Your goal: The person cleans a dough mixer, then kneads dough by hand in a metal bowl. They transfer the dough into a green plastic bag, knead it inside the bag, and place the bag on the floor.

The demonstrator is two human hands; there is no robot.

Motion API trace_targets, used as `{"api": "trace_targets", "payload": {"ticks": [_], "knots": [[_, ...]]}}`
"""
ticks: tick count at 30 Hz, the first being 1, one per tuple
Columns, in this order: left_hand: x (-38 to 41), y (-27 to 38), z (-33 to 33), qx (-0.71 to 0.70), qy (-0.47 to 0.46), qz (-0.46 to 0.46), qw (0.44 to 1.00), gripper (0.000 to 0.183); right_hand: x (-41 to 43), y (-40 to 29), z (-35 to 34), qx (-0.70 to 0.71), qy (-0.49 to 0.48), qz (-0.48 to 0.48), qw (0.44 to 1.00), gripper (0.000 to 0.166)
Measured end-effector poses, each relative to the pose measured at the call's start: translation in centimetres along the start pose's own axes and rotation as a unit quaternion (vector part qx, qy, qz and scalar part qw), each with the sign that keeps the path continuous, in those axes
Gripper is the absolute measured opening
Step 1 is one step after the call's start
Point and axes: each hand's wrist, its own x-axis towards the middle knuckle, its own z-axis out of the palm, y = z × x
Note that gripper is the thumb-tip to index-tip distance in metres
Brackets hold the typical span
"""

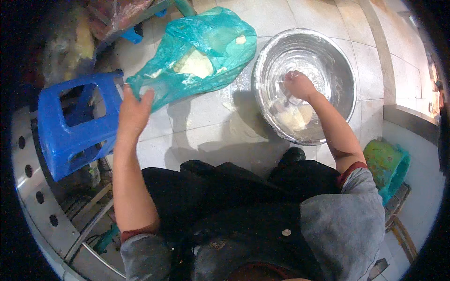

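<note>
My left hand (137,109) grips the gathered mouth of a green translucent plastic bag (225,66) that lies on the tiled floor. Pale yellow-white dough or powder (195,64) shows through an opening in the bag's side. Inside a round metal basin (342,80), my right hand (299,85) is curled around what looks like a small tool, mostly hidden by the fingers. Just below that hand, a pale lump (293,117) sits against the basin's near wall. White residue smears the basin's inside.
A blue plastic stool (49,116) stands at left, by a metal frame with round holes (31,172). A green container with a teal liner (383,161) lies tilted at right. Pale spill marks the floor tiles (207,112). My dark shoe (294,154) is close to the basin.
</note>
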Motion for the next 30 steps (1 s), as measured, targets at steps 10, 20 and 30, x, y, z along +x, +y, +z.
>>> {"api": "trace_targets", "payload": {"ticks": [10,20,30], "knots": [[0.2,7.6,4.5,0.349,0.246,0.062,0.902,0.068,-0.1,1.7,0.6,-0.066,0.000,-0.068,0.996,0.022],[7.3,12.1,18.4,-0.317,-0.070,-0.126,0.937,0.058,-1.7,5.8,0.7,0.391,-0.058,-0.010,0.919,0.021],[7.4,18.2,12.5,-0.569,-0.120,-0.062,0.811,0.048,-1.0,-2.4,-2.8,0.354,0.052,0.021,0.934,0.036]]}}
